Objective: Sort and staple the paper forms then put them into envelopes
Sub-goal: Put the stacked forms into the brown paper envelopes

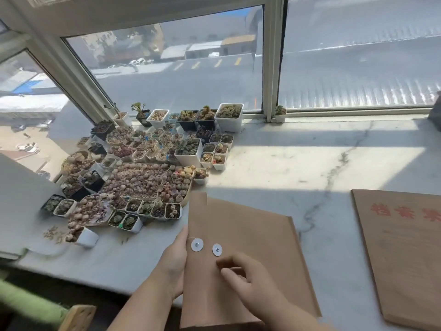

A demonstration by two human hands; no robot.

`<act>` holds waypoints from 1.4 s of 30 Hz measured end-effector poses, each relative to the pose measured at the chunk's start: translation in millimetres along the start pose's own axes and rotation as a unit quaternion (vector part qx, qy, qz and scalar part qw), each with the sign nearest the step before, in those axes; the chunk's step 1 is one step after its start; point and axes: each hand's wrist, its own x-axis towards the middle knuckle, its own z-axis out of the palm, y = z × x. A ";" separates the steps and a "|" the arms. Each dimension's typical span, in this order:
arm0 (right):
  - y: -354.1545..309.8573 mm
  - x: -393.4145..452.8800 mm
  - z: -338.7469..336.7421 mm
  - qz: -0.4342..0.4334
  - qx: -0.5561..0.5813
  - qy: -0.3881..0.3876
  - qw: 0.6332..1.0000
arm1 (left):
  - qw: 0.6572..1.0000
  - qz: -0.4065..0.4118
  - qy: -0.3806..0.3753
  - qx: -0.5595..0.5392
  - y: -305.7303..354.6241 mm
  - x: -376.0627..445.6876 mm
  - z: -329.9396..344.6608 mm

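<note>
both hands [175,263] hold the brown envelope [250,237], right fingers perhaps pinching string.

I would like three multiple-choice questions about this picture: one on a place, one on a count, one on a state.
1. Where does the second envelope with red characters lie?
A. right of the held envelope
B. among the plant pots
C. under the held envelope

2. How many white closure discs show on the held envelope?
A. one
B. two
C. four

3. What is the left hand doing?
A. lifting a pot
B. resting flat on the sill
C. holding the envelope's left edge

Answers: 1 A, it lies apart at the right edge of the sill. 2 B, two discs sit side by side. 3 C, its thumb lies along that edge.
</note>
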 end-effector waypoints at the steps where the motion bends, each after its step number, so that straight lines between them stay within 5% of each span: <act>1: -2.7 8.2 -0.2 0.019 0.039 0.019 0.999 | 1.000 0.000 0.004 0.000 -2.3 2.1 -4.7; 6: -31.7 39.3 14.2 -0.010 0.000 0.104 0.994 | 0.998 0.029 0.061 0.006 -12.0 11.1 -17.9; 15: -44.3 77.9 41.4 -0.018 -0.239 0.007 0.971 | 0.997 0.054 -0.030 -0.044 -9.9 18.6 -20.5; 19: -52.2 76.5 36.1 0.065 0.049 -0.011 0.997 | 0.996 0.063 -0.038 -0.040 -10.7 23.6 -29.9; 22: -51.0 78.2 21.0 0.164 0.355 0.034 0.920 | 0.996 0.075 -0.052 -0.017 -12.3 22.1 -34.1; 24: -42.0 81.6 4.0 0.189 0.440 0.096 0.872 | 0.997 0.064 -0.027 0.018 -13.8 22.5 -37.8; 26: -29.3 80.7 -10.4 0.188 0.388 0.127 0.893 | 0.996 0.031 -0.014 0.077 -16.2 23.1 -40.6; 28: -16.8 73.6 -17.2 0.173 0.204 0.090 0.959 | 0.987 0.015 0.005 0.161 -20.3 25.7 -42.4; 30: -6.0 64.7 -17.5 0.160 0.011 0.021 0.987 | 0.970 0.030 0.021 0.240 -23.2 25.9 -41.3; 34: 9.8 52.9 -13.2 0.128 -0.166 -0.049 0.977 | 0.966 0.069 0.023 0.248 -23.1 26.2 -35.1; 42: 17.4 67.4 -17.3 0.052 -0.266 -0.044 0.962 | 0.980 0.058 -0.025 0.190 -22.8 23.3 -28.1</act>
